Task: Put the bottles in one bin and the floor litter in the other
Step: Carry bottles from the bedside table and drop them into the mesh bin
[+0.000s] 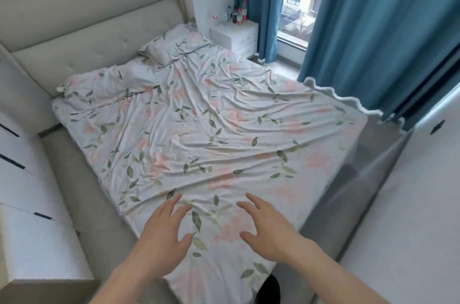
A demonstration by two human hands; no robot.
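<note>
Far off, the bottles stood clustered upright on the white nightstand beside the headboard, near the blue curtain. They were small and blurred; some looked clear with red caps or red bands, one dark, and no label could be read. Both hands hovered over the foot of the bed, above its leaf-and-blossom sheet. The left hand had its fingers spread and loose, holding nothing; the right hand was likewise spread and empty.
</note>
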